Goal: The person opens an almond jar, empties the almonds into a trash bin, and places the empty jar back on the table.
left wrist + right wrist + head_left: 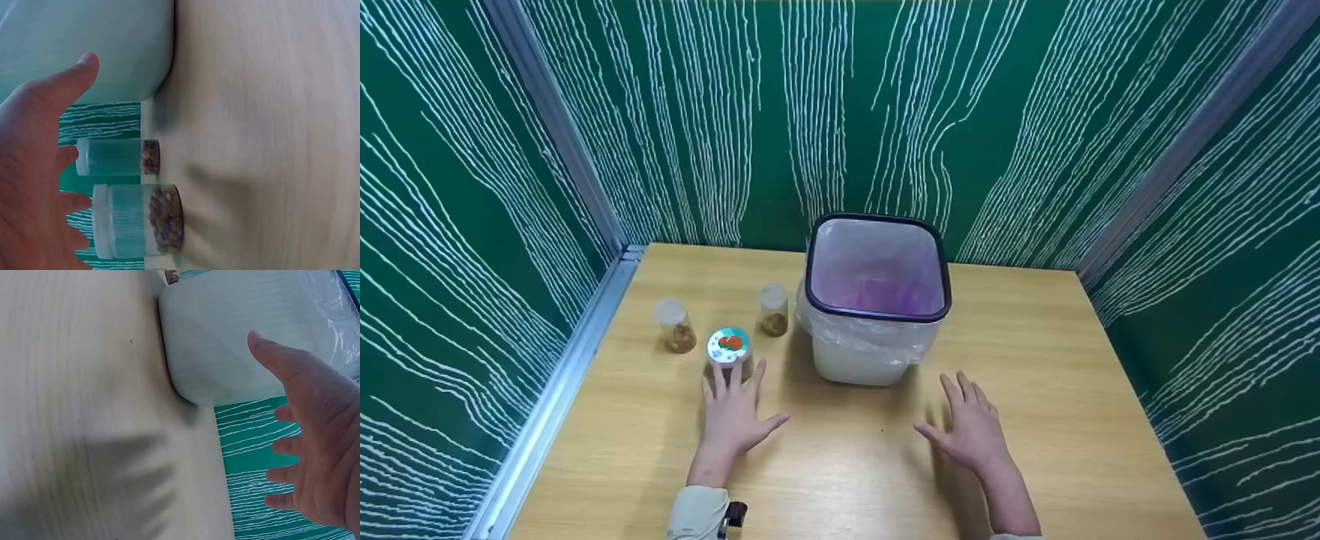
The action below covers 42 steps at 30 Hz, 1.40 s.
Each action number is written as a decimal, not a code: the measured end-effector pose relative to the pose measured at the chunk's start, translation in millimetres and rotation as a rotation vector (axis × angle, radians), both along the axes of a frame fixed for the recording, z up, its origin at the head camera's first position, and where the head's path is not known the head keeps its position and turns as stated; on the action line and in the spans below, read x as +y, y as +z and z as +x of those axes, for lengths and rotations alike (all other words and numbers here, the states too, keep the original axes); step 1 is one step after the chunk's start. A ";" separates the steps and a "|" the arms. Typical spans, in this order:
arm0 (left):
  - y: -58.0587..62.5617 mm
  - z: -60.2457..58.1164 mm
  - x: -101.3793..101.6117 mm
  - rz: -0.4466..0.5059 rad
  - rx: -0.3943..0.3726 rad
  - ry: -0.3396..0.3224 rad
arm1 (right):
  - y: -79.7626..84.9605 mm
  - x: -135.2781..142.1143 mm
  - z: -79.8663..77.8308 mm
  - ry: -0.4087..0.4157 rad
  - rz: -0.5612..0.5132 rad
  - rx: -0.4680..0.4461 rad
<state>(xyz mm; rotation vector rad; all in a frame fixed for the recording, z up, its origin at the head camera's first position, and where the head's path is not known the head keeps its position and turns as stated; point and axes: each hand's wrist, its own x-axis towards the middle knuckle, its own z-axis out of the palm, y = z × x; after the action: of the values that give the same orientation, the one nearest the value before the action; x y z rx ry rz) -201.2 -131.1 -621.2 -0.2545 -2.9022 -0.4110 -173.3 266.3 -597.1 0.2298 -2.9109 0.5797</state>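
Note:
My left hand [731, 420] is spread above the table, its fingertips just in front of a clear jar with a printed teal lid [729, 346]. In the left wrist view that jar [166, 219] is partly filled with small brown pieces. Behind it stand two slimmer clear jars, one at the left [675, 325] and one nearer the bin [774, 310], each with brown contents low down. My right hand [973, 431] hovers with fingers spread, to the right of a white bin [859, 362]. It holds nothing.
A clear plastic liner [885, 337] folds over the bin's dark rim [877, 313], with something purple showing inside. The wooden table [840, 480] is bounded by green walls [990, 150] with white wavy lines and by metal frame posts [562, 142].

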 end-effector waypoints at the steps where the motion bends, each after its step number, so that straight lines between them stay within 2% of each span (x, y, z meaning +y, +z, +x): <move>1: -1.4 0.4 -1.6 0.012 0.004 -0.001 | -1.3 -0.5 0.3 0.001 -0.009 -0.004; 8: -6.9 2.2 -13.4 0.066 0.059 0.017 | -11.9 -4.5 2.2 0.027 -0.072 -0.011; 10: -7.8 1.7 -16.4 0.113 0.062 0.034 | -15.2 -5.8 2.7 0.034 -0.082 -0.013; 18: -18.2 -4.1 -24.3 0.450 -0.033 0.124 | -22.0 -12.5 3.8 0.055 -0.141 0.014; 26: -29.6 -7.0 -28.0 0.649 -0.096 0.165 | -32.1 -19.7 9.3 0.076 -0.209 0.075; 32: -33.8 -18.4 -25.6 0.842 -0.058 0.245 | -41.8 -34.1 10.8 0.086 -0.314 0.124; 37: -37.4 -29.5 -22.3 0.909 -0.028 0.353 | -47.4 -48.9 11.8 0.110 -0.426 0.081; 42: -42.4 -40.7 -24.7 0.920 -0.007 0.406 | -52.0 -59.0 13.7 0.134 -0.503 0.013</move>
<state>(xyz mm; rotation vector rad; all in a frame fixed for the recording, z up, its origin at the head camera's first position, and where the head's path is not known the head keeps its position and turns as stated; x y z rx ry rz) -241.9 -155.7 -663.7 0.4594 -2.3450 -1.5395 -159.6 207.4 -649.0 0.3554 -2.6364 1.2917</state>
